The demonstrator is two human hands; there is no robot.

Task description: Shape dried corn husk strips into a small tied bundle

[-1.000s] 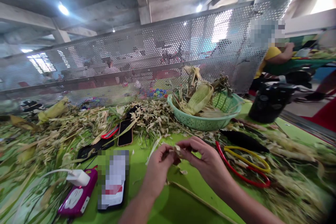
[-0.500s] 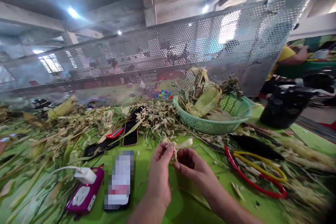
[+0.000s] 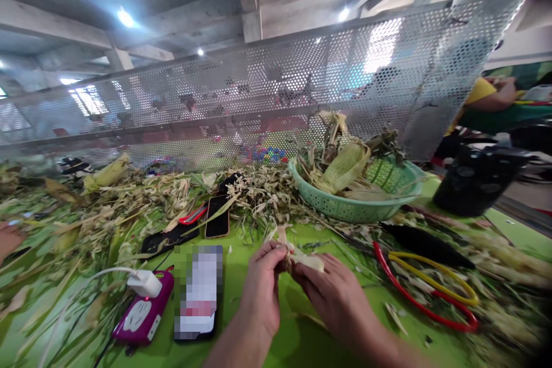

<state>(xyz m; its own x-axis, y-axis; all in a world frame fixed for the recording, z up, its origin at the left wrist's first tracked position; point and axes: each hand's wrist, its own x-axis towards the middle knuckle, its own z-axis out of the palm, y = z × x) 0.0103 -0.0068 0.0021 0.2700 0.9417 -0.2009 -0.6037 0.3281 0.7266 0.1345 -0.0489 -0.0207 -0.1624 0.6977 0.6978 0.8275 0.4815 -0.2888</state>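
My left hand (image 3: 264, 284) pinches a small folded strip of pale corn husk (image 3: 309, 260) between thumb and fingertips. From the other side, my right hand (image 3: 332, 284) closes on the same strip, its thumb lying along a flap that points right. A narrower end of husk sticks up between the hands, just above the green tabletop (image 3: 241, 322). Fingers partly cover the middle of the piece. Left of my hands lies a phone (image 3: 200, 293) with a blurred screen. To the right are a red loop (image 3: 401, 296) and a yellow loop (image 3: 452, 283), partly overlapping.
A green plastic basket (image 3: 345, 207) holds corn husks behind my hands. Loose husk scraps (image 3: 263, 195) cover much of the table. A purple power strip (image 3: 144, 313) with a white charger sits at left. A black container (image 3: 478, 181) stands at right, and a perforated metal screen (image 3: 259, 98) runs behind.
My right hand has turned over and closed on the husk strip, its thumb now on top of the flap. The view has shifted slightly, and another person's hand shows more at the left edge.
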